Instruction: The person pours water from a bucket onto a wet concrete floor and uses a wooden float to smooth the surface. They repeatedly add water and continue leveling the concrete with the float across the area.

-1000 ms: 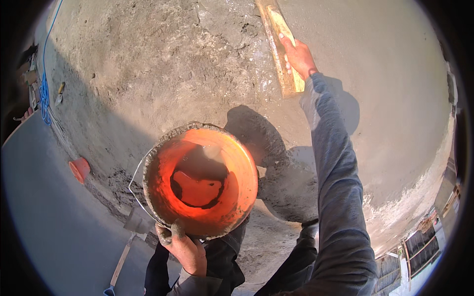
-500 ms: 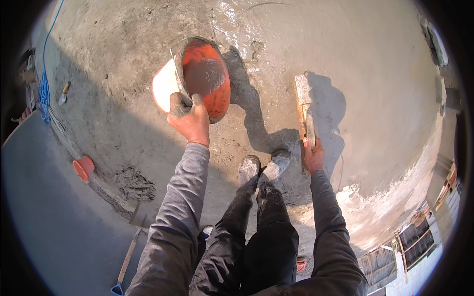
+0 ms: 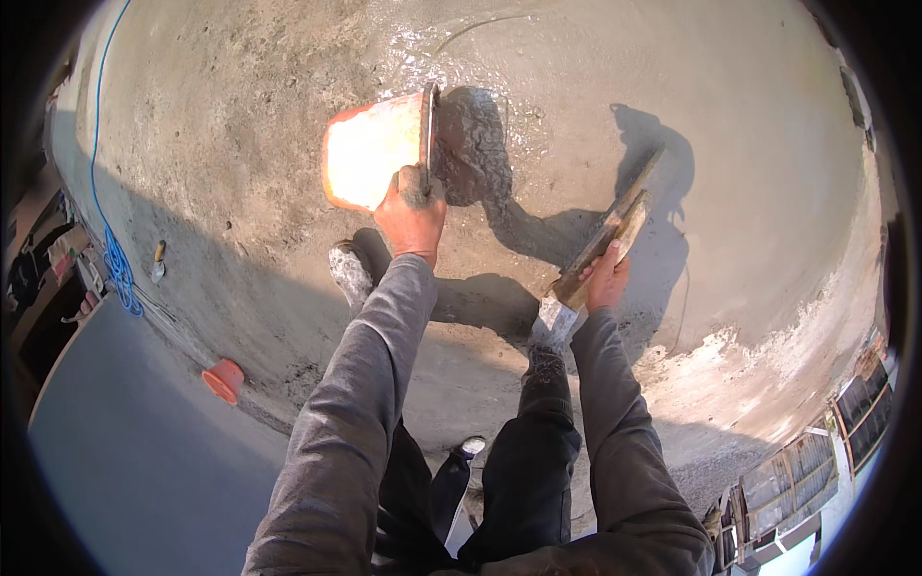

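Note:
My left hand (image 3: 411,216) is closed on the rim of an orange bucket (image 3: 370,154), its outside glaring white in the sun. The bucket lies tipped over sideways in the air or close to the floor, its mouth toward the right; its inside is hidden. Wet grey cement (image 3: 451,58) shines just beyond it. On the right, my right hand (image 3: 605,278) grips the handle of a long plastering float (image 3: 615,226), tilted edge-on with its far end up to the right. The float's near end overlaps my right boot (image 3: 554,324) in view.
My left boot (image 3: 351,274) stands below the bucket. A small orange bucket (image 3: 223,381), a trowel (image 3: 158,261) and a coiled blue cord (image 3: 117,269) lie at left. Another person's shoe (image 3: 473,445) shows behind my legs. Smooth wet cement (image 3: 759,192) spreads on the right.
The bucket has turned from showing its inside to lying with its mouth rightward, and moved slightly right. The float has tilted over to the right. My feet have stepped apart.

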A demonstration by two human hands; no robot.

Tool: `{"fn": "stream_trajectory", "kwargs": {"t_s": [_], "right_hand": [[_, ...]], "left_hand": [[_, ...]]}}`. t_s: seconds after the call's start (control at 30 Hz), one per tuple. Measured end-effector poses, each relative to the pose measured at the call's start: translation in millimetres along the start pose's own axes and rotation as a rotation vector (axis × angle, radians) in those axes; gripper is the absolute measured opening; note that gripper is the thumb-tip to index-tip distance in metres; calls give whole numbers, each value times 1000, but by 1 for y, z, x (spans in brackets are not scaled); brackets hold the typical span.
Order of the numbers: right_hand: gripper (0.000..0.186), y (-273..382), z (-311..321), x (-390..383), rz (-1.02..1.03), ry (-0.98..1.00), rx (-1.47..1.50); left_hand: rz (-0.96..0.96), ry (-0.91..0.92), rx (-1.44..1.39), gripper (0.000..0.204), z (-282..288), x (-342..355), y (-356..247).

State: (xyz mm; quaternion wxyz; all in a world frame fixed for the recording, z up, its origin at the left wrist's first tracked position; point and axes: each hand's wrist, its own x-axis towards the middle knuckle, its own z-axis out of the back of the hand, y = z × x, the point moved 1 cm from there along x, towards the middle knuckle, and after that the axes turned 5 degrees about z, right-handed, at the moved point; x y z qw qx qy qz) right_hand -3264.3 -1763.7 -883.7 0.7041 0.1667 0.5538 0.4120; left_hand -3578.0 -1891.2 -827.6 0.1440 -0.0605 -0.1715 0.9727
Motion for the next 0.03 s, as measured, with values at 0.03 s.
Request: {"fn": "stream_trajectory", "kwargs": {"t_s": [0.03], "right_hand": [[39,-9,-18,7,-5,-69,98]], "left_hand": [[22,41,-5,24,6,15,17]]}}
